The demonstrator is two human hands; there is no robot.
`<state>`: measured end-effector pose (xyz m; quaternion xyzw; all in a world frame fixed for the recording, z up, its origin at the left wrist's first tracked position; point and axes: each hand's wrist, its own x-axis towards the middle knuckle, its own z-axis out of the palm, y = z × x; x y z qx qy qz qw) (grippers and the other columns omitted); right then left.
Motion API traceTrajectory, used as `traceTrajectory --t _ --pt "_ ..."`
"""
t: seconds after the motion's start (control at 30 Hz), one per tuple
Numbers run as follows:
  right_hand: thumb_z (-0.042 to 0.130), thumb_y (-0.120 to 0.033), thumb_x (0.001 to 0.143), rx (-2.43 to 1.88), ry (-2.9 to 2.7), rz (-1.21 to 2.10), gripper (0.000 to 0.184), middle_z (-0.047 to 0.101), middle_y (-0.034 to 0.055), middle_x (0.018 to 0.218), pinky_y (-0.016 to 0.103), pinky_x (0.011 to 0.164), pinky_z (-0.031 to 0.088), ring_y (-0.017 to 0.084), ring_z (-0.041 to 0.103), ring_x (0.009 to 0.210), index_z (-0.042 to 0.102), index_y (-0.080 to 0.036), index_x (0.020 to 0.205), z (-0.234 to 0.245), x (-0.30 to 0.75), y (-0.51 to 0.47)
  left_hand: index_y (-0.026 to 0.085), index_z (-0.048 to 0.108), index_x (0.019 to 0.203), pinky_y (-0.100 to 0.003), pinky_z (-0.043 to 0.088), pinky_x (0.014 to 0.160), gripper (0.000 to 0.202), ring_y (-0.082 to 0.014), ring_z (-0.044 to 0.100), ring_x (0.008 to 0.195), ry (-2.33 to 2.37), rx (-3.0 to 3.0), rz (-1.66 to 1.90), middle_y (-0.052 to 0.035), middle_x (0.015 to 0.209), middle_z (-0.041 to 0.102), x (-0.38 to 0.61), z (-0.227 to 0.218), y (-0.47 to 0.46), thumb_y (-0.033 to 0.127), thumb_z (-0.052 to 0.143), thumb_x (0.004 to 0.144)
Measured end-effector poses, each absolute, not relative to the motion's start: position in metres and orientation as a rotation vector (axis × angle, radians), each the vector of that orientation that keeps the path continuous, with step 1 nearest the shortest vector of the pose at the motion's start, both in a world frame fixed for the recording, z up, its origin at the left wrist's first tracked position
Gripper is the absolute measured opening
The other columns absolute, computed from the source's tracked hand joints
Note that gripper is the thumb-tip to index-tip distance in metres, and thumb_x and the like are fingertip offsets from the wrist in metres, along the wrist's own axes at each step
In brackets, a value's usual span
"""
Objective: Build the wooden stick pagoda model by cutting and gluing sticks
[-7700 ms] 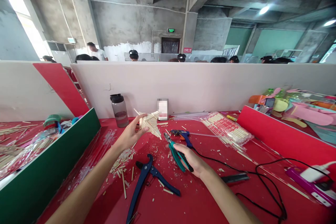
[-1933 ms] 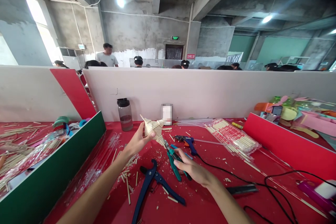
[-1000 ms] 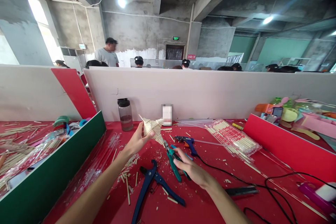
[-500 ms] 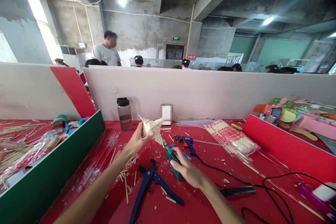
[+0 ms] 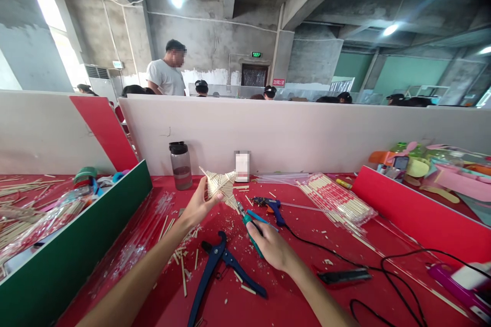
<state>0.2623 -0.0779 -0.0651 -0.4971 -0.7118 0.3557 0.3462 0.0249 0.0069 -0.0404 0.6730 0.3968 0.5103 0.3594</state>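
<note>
My left hand (image 5: 202, 201) is closed around the left side of a pale star-like piece built from thin wooden sticks (image 5: 223, 187), holding it above the table. In my right hand (image 5: 269, 243) is a green handheld rotary tool (image 5: 251, 229), its metal tip at the lower right point of the stick piece; whether the tip touches is too small to tell. Just below lies a blue-handled cutter (image 5: 221, 260), its handles spread on the red table (image 5: 291, 296). A blue glue gun (image 5: 273, 208) with a black cord rests to the right of the tool.
A dark-lidded bottle (image 5: 180, 166) stands at the back left, before a white partition (image 5: 307, 133). Bagged sticks (image 5: 341, 199) lie at right, near a black utility knife (image 5: 344, 276). Green (image 5: 84, 230) and red (image 5: 418, 214) dividers flank the table. Stick scraps litter it. Beyond the partition, a person stands.
My right hand has shifted its hold on the rotary tool slightly, fingers now wrapped further over it. The stick piece stays nearly still. The person in the background has moved right.
</note>
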Motion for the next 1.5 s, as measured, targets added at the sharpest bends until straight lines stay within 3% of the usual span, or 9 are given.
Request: traceTrajectory --t 0.33,0.53,0.8,1.03,1.5 --pt "0.044 -0.059 0.095 -1.259 -1.624 1.209 0.040 0.069 0.0053 0.093 0.041 0.086 0.047 0.026 0.064 0.092 0.060 -0.023 0.097 -0.071 0.265 -0.073 0.021 0.042 0.136 -0.043 0.046 0.104 0.064 -0.0336 0.055 0.127 1.003 1.795 1.256 -0.0102 0.136 0.060 0.031 -0.026 -0.004 0.048 0.067 0.085" --pt "0.041 -0.065 0.095 -1.268 -1.593 1.162 0.044 0.064 0.0035 0.081 0.035 0.065 0.047 0.024 0.063 0.076 0.056 -0.025 0.086 -0.074 0.262 -0.072 0.019 0.040 0.142 -0.046 0.042 0.109 0.071 -0.0350 0.050 0.133 1.006 1.772 1.311 -0.0133 0.143 0.056 0.031 -0.031 0.001 0.048 0.068 0.083" --pt "0.031 -0.078 0.091 -1.295 -1.521 1.206 0.059 0.058 -0.0001 0.065 0.029 0.044 0.041 0.017 0.055 0.049 0.049 -0.024 0.076 -0.092 0.250 -0.069 0.019 0.044 0.140 -0.047 0.043 0.107 0.071 -0.0355 0.054 0.128 1.014 1.758 1.312 -0.0123 0.136 0.061 0.030 -0.035 0.003 0.049 0.069 0.081" --pt "0.032 -0.077 0.092 -1.276 -1.505 1.184 0.057 0.059 0.0015 0.065 0.032 0.043 0.042 0.019 0.055 0.048 0.050 -0.025 0.077 -0.093 0.248 -0.067 0.017 0.046 0.139 -0.048 0.044 0.106 0.076 -0.0371 0.055 0.126 1.048 1.756 1.306 -0.0132 0.131 0.063 0.027 -0.032 0.008 0.051 0.073 0.077" --pt "0.033 -0.078 0.091 -1.216 -1.437 1.236 0.061 0.058 -0.0020 0.064 0.024 0.045 0.041 0.013 0.054 0.049 0.051 -0.022 0.079 -0.090 0.242 -0.066 0.021 0.041 0.142 -0.043 0.049 0.094 0.074 -0.0342 0.062 0.113 1.206 1.901 1.260 -0.0119 0.129 0.063 0.026 -0.017 0.001 0.054 0.070 0.082"
